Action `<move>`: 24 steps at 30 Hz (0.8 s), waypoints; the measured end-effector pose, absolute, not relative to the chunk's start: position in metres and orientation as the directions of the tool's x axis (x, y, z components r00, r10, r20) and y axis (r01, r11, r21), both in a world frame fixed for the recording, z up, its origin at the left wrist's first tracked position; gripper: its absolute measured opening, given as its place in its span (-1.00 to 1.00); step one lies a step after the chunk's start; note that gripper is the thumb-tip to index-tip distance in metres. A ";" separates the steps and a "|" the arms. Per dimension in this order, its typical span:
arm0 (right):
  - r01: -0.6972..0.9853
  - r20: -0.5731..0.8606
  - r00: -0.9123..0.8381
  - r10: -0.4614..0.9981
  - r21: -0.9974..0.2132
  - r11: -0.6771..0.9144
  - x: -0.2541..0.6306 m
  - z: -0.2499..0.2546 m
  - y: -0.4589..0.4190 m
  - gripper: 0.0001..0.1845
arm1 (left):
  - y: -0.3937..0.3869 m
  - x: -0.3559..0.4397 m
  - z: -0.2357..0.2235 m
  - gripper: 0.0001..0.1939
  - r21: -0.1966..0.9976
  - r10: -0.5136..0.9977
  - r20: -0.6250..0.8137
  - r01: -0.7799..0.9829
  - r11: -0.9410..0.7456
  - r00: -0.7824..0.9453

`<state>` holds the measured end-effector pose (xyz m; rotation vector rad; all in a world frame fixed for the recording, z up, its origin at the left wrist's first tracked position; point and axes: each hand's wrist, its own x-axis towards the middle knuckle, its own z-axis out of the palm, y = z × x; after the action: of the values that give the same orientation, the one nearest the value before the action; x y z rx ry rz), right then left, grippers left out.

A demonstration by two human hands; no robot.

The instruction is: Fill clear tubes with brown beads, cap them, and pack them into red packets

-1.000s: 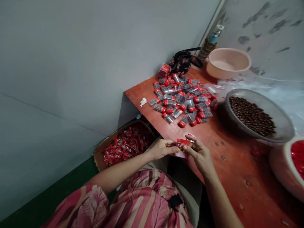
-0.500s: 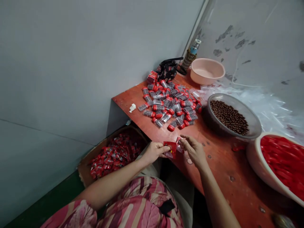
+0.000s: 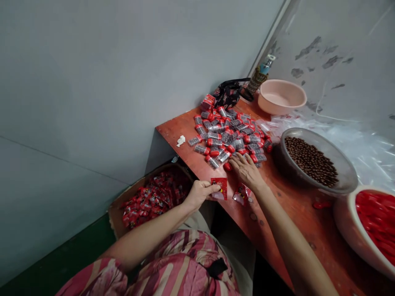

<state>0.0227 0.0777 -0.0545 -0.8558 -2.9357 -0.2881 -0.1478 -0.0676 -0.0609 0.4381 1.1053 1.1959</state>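
My left hand pinches a small red printed sachet with a pale lower part, just off the table's front edge. My right hand reaches over the near side of a pile of small clear bottles with red caps and dark contents. Its fingers are stretched out and slightly apart, over a bottle whose red cap shows beside them; the fingers hide the rest of that bottle. Under my right wrist, a second red sachet lies on the table.
Dark brown balls fill part of a grey bowl; a white basin holds red pieces. Clear plastic bags, a pink basin and a black patterned bag stand behind. Below left, a carton holds red sachets.
My right hand has let go of the second sachet, now lying on the table, and moved forward to the bottles. My left hand still holds its sachet. The view has shifted slightly left.
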 end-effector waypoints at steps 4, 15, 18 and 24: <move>0.616 0.243 -0.751 0.614 -0.074 0.784 0.019 -0.054 0.073 -0.69 | -0.064 -0.149 -0.058 -0.64 0.750 0.880 -0.469 -0.560 0.353 -0.073; 0.100 -0.147 -0.096 0.985 -0.986 -0.137 0.022 -0.042 -0.081 -0.62 | -0.047 -0.138 -0.059 -0.77 0.512 0.850 -0.527 -0.805 0.299 -0.020; 0.107 -0.140 -0.037 0.990 -0.985 -0.135 0.019 -0.049 -0.096 -0.55 | -0.045 -0.130 -0.057 -0.80 0.455 0.843 -0.538 -0.841 0.293 0.002; 0.254 0.005 0.073 0.997 -0.967 -0.014 0.017 -0.059 -0.096 -0.57 | -0.047 -0.118 -0.053 -0.82 0.424 0.848 -0.528 -0.852 0.307 0.043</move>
<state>0.0174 -0.0959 -0.0595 -1.4321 -1.3367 1.0251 -0.1182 -0.0469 -0.0525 -0.0053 0.8027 1.2996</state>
